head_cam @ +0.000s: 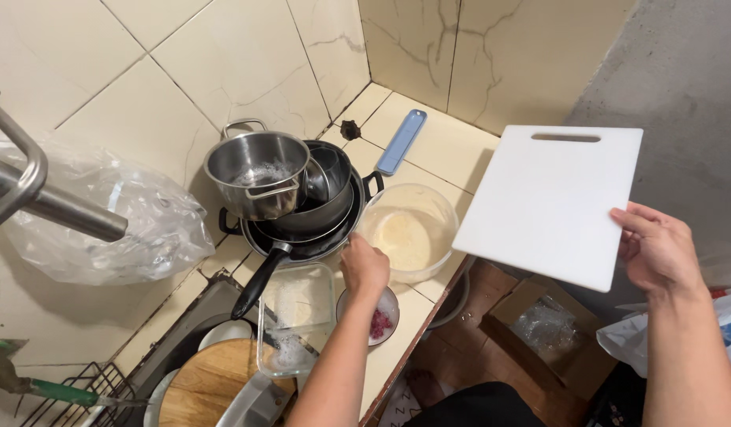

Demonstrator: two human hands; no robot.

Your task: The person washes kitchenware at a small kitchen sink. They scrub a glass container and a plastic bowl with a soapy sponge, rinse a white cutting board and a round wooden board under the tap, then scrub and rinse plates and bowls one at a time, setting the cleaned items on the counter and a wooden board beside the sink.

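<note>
White cutting board (549, 202) gripped by right hand (656, 249); left hand (364, 267) grips small bowl (381, 320) holding pink bits.

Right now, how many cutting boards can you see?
2. A white plastic cutting board is held up in the right hand, over the counter's edge. A round wooden cutting board lies in the sink at bottom left, partly covered by a glass dish. Others may be hidden.

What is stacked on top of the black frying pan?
On the black frying pan sits a dark pot, with a tilted steel saucepan leaning on it, suds inside. The frying pan's inside is covered, so anything in it can't be seen.
</note>
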